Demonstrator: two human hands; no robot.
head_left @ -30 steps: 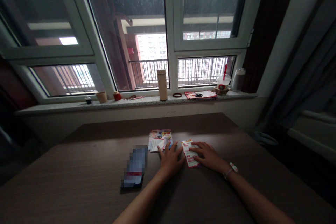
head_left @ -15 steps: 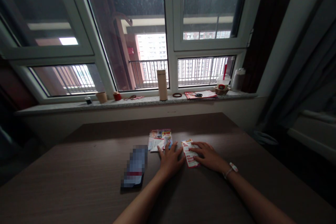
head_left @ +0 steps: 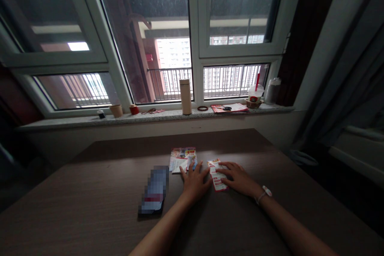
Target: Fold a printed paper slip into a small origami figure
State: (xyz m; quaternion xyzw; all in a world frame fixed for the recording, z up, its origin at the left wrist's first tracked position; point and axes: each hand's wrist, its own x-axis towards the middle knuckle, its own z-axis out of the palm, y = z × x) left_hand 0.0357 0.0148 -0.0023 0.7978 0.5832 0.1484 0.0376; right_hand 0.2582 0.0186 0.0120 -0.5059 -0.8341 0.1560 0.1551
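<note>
My left hand lies flat on the brown table with its fingers spread, the fingertips at the lower edge of a small pile of printed leaflets. A folded white paper rests on that pile. To the right, a narrow red-and-white printed leaflet lies on the tabletop. My right hand is open, its fingers stretched out over this leaflet's right side and covering part of it. Left of my left hand is a phone, its screen blurred out by pixelation.
Behind the table runs a stone windowsill. On it stand a beige thermos, a paper cup, a red spool-like item, scissors on red papers, a drink cup with straw and a grey bottle.
</note>
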